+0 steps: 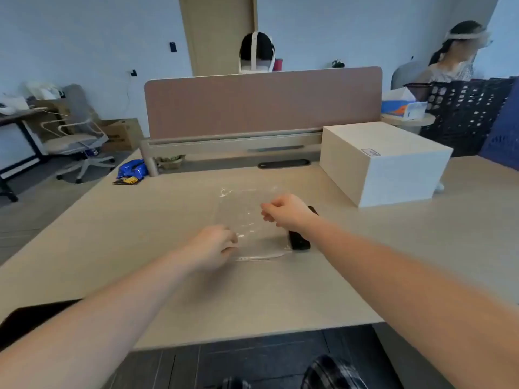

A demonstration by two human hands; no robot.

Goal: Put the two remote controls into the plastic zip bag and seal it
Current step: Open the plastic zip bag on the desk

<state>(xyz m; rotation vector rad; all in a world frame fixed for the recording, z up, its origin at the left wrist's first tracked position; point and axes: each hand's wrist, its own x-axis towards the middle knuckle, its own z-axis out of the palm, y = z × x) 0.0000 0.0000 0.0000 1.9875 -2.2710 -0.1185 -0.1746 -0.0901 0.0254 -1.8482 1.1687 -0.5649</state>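
Observation:
A clear plastic zip bag (247, 220) lies flat on the beige desk (168, 276), its zip strip along the near edge. My left hand (216, 242) pinches the bag's near left corner. Over the bag's right side my right hand (286, 211) hovers with fingers curled; whether it pinches the film is unclear. A black remote control (300, 242) lies just right of the bag, mostly covered by my right wrist. A dark tip (313, 210) shows beyond the wrist; I cannot tell whether it belongs to a second remote.
A white box (384, 161) stands at the back right of the desk. A brown divider panel (264, 102) closes the far edge. A blue snack packet (132, 171) lies at the far left. Two people sit beyond the divider.

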